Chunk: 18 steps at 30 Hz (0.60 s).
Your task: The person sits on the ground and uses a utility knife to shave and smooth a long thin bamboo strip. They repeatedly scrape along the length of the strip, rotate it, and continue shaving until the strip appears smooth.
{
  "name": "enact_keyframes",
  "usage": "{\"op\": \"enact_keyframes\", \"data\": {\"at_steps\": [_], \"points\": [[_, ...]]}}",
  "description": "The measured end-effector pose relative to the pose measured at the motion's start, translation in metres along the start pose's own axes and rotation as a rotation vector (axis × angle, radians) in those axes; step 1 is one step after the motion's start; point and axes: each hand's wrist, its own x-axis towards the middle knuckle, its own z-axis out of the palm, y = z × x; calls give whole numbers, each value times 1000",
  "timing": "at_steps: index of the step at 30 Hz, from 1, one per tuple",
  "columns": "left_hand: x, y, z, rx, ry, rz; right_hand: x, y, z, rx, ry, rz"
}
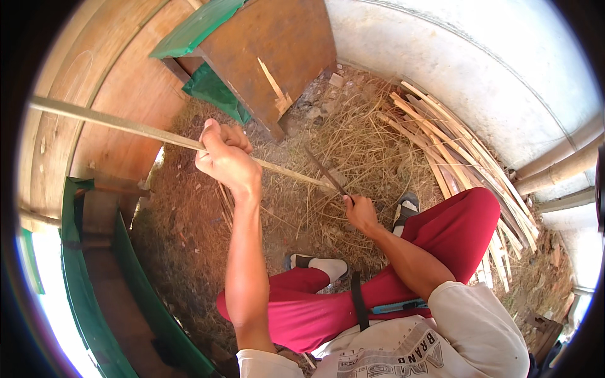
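Note:
A long, pale bamboo strip (126, 128) slants across the view from the upper left down to the middle. Raised in front of me, my left hand (228, 156) is closed in a fist around it. My right hand (362, 215) grips the handle end of a knife (326, 171) with a dark, narrow blade. The blade points up and left, crossing the strip close to its right end. Whether the edge is biting into the strip, I cannot tell.
Split bamboo strips (450, 142) lie heaped on the right by a white sheet wall (504, 57). Dry shavings (353, 138) cover the ground. A brown wooden box (277, 44) with green sheeting stands ahead. A green-edged trough (120, 296) is at left, below a plywood wall (126, 88).

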Motion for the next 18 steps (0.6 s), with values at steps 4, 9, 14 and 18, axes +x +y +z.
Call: {"op": "enact_keyframes", "data": {"at_steps": [4,9,14,18], "points": [[-16,3,5,15,26,53,-5,22,16,-3,35,-26],[-10,5,-4,30,137,72,-9,12,25,77,90,-153],[-1,17,-6,53,101,8,-1,-9,14,160,154,-173],[-5,9,-8,18,99,-2,4,-12,2,117,107,0]]}}
